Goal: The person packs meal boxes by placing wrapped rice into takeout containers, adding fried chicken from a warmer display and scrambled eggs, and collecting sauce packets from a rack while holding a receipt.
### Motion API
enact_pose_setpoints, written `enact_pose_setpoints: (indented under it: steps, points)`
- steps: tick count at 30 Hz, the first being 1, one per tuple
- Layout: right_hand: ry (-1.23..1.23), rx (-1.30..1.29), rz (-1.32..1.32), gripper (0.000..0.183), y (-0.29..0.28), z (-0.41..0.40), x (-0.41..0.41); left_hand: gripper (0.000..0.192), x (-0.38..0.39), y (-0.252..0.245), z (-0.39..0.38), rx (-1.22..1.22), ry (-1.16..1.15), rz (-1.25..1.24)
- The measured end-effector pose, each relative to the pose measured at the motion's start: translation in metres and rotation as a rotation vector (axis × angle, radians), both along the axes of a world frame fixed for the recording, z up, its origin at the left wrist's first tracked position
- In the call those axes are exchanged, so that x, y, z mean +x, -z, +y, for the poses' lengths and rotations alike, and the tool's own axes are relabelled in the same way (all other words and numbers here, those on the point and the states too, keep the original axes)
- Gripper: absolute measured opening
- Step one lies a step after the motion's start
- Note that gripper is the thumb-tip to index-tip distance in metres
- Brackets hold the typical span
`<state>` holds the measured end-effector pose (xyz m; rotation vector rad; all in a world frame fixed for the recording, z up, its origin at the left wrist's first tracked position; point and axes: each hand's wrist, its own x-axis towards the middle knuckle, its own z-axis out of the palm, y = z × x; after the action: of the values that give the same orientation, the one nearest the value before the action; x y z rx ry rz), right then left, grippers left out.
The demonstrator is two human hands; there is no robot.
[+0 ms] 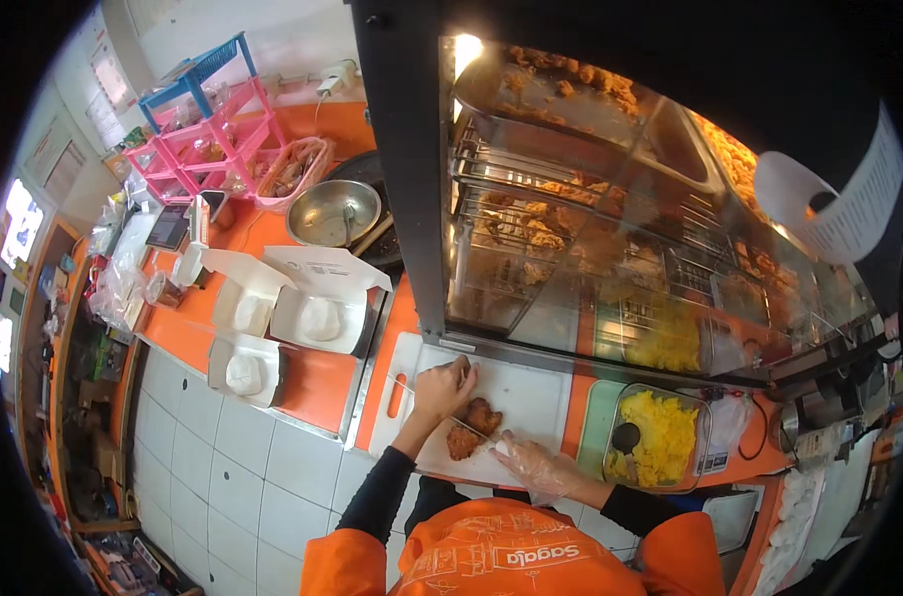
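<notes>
Fried chicken (463, 442) lies on a white cutting board (526, 398), with a long knife's thin blade (475, 428) crossing it. My right hand (535, 469), in a clear plastic glove, grips the knife by its white handle. Bare and curled, my left hand (445, 387) is over the blade's far part, just beyond the chicken. The blade's thin end shows again on the left side of that hand. Whether the left fingers press on the blade or enclose something is hidden.
Left of the board stand three open cartons (321, 320) with white wrapped mounds. A metal bowl (333, 213) sits behind them. The glass warming cabinet (570, 246) rises beyond the board. At right is a container of yellow food (656, 432) with a black scoop (626, 439).
</notes>
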<state>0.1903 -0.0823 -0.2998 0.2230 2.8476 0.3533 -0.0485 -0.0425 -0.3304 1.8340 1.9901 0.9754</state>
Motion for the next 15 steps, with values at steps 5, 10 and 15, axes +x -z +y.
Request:
enact_pose_setpoints:
  steps: [5,10,15]
  points:
    - [-0.006,-0.102,0.049,0.044,-0.052,0.020,0.004,0.033,0.010,-0.017,0.007,0.018,-0.017,0.015]
    - [0.039,-0.067,0.098,0.040,-0.014,0.015,0.009,0.041,0.020,-0.003,0.019,0.075,-0.003,0.062]
    - [0.056,-0.029,0.063,0.047,0.023,0.006,0.025,0.042,0.023,0.007,0.013,0.060,-0.048,0.073]
